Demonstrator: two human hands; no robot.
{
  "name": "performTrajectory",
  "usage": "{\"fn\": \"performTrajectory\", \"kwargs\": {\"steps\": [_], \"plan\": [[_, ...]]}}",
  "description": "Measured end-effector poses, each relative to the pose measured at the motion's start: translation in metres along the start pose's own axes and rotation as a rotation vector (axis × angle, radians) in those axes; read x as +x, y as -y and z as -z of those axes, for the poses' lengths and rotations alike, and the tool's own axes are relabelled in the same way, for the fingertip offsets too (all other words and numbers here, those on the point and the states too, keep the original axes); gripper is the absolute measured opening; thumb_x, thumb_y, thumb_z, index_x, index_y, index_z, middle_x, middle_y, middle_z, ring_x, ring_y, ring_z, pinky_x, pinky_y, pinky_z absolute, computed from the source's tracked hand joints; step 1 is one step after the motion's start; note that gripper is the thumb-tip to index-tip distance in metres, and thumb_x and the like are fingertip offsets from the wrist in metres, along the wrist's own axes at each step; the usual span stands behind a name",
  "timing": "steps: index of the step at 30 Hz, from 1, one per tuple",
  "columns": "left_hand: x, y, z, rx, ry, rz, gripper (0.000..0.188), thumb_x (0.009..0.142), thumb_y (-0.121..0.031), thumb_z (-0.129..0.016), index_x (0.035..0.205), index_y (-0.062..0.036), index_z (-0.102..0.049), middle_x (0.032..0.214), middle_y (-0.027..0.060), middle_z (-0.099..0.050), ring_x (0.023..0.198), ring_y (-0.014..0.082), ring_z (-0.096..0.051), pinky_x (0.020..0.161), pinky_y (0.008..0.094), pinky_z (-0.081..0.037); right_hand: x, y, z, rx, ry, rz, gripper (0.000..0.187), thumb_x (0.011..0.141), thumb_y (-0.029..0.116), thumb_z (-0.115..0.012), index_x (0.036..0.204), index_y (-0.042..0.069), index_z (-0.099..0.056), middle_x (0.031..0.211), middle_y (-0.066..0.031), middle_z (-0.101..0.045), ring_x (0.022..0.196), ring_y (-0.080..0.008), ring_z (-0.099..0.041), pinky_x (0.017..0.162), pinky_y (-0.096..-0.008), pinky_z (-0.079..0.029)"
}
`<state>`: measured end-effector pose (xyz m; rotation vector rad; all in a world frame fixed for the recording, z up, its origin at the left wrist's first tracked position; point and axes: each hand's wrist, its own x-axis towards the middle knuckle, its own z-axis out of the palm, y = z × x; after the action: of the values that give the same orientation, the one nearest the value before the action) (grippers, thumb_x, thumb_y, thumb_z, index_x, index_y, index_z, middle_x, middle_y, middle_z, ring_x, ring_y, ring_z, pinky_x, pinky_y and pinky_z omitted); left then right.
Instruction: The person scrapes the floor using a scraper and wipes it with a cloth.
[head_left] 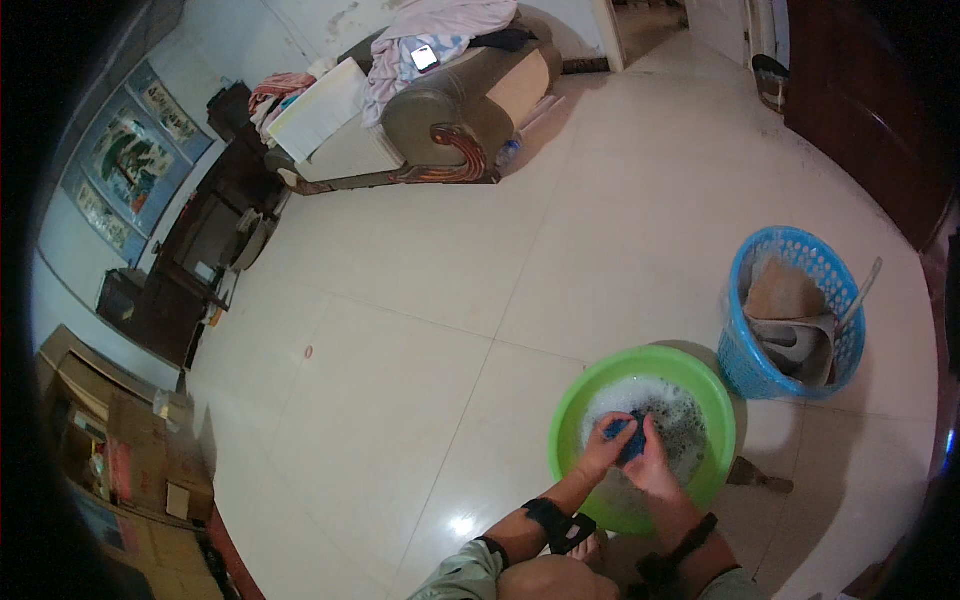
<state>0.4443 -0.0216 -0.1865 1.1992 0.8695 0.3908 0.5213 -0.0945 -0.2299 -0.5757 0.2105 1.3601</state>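
Observation:
A round green basin [561, 425] stands on the floor before me, holding water topped with white suds [660, 393]. Over the water, both hands close around a small bunched dark blue cloth [633, 446]; its exact kind is hidden by my fingers. My left hand [603, 446] grips it from the left, fingers curled at its upper edge. From the right, my right hand [651, 464] presses against it with the thumb side up. Dark straps wrap both forearms.
A blue perforated basket [742, 362] with cardboard and grey material inside stands right of the basin. A dark brush-like object [760, 476] lies beside the basin. Farther off are a sofa [430, 115] with fabrics and a phone [424, 58], and cardboard boxes [150, 450] at left.

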Motion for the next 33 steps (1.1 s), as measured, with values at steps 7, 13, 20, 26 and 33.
{"fn": "performTrajectory", "kwargs": {"steps": [7, 13, 20, 26, 33], "plan": [[0.017, 0.022, 0.028, 0.714, -0.005, -0.617, 0.024, 0.088, -0.029, -0.049, 0.091, -0.0063, -0.056, 0.088, 0.0058, -0.056, 0.094, 0.0173, -0.050, 0.081, 0.0301, -0.038, 0.014, -0.009, 0.020, -0.074, 0.148, -0.091, 0.030, 0.087, 0.037, -0.046, 0.099, 0.012, -0.054, 0.093, -0.0029, -0.057, 0.082, -0.0169, -0.057, 0.069, -0.0326, -0.047], [0.014, -0.009, 0.017, -0.074, 0.156, -0.077, 0.038, 0.087, -0.033, -0.049, 0.116, -0.0072, -0.048, 0.120, 0.0130, -0.046, 0.111, 0.0215, -0.042, 0.094, 0.0326, -0.033, 0.001, -0.009, 0.015, -0.079, 0.022, -0.120, 0.034, 0.086, 0.042, -0.046, 0.108, 0.015, -0.049, 0.098, -0.0031, -0.056, 0.086, -0.0179, -0.055, 0.066, -0.0340, -0.045], [0.017, -0.015, 0.034, -0.118, 0.453, -0.003, 0.042, 0.085, -0.032, -0.054, 0.118, -0.0062, -0.048, 0.114, 0.0082, -0.049, 0.103, 0.0158, -0.046, 0.090, 0.0295, -0.036, -0.005, 0.000, 0.010, -0.157, 0.351, -0.262, 0.037, 0.083, 0.028, -0.056, 0.116, 0.015, -0.046, 0.107, -0.0040, -0.053, 0.091, -0.0208, -0.054, 0.067, -0.0342, -0.045], [0.019, -0.015, 0.025, 0.326, 0.329, -0.158, 0.033, 0.080, -0.009, -0.058, 0.112, -0.0082, -0.052, 0.081, -0.0015, -0.052, 0.073, 0.0084, -0.045, 0.067, 0.0238, -0.041, -0.004, 0.015, -0.002, -1.714, 0.709, 0.127, 0.050, 0.076, 0.011, -0.061, 0.122, 0.008, -0.041, 0.106, -0.0082, -0.054, 0.096, -0.0218, -0.054, 0.073, -0.0312, -0.045], [0.023, 0.011, 0.019, 0.410, 0.003, -0.282, 0.037, 0.075, 0.002, -0.052, 0.111, -0.0073, -0.052, 0.066, 0.0004, -0.048, 0.064, 0.0085, -0.046, 0.060, 0.0248, -0.041, 0.015, -0.025, -0.005, -1.595, -0.006, 0.510, 0.055, 0.069, 0.016, -0.063, 0.118, 0.005, -0.044, 0.103, -0.0161, -0.056, 0.091, -0.0287, -0.057, 0.075, -0.0395, -0.044]]}}
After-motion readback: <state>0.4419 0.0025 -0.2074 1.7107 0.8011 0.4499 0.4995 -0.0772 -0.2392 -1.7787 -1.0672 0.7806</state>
